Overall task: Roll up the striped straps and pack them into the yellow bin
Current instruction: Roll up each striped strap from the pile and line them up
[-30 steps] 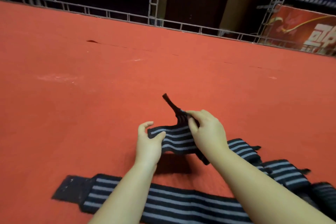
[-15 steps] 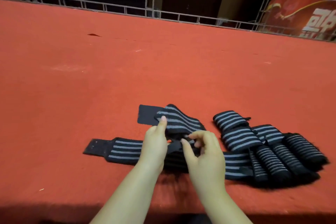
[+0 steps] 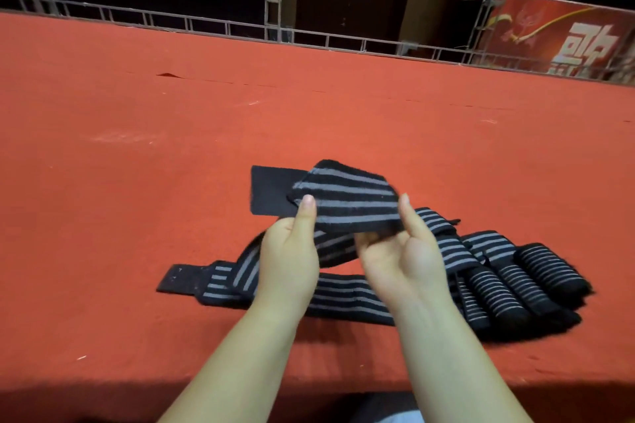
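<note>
Two bare hands hold one black strap with grey stripes (image 3: pixel 343 197) above a red table (image 3: pixel 137 216), near the table's near edge. The left hand (image 3: pixel 288 251) has its grip on the strap's left end, thumb on top and fingers hidden beneath. The right hand (image 3: pixel 402 251) is turned palm up; its thumb lies along the strap's right edge and its curled fingers pinch the strap's near edge. The striped part spans the gap between the two grips, tilted up toward the far side, and a plain black end sticks out to the far left beyond the left thumb. The rest of the strap hangs down between the hands onto a flat strap (image 3: pixel 220 280) lying left to right on the table. Just right of the hands, several rolled straps (image 3: pixel 536 275) lie bunched together.
</note>
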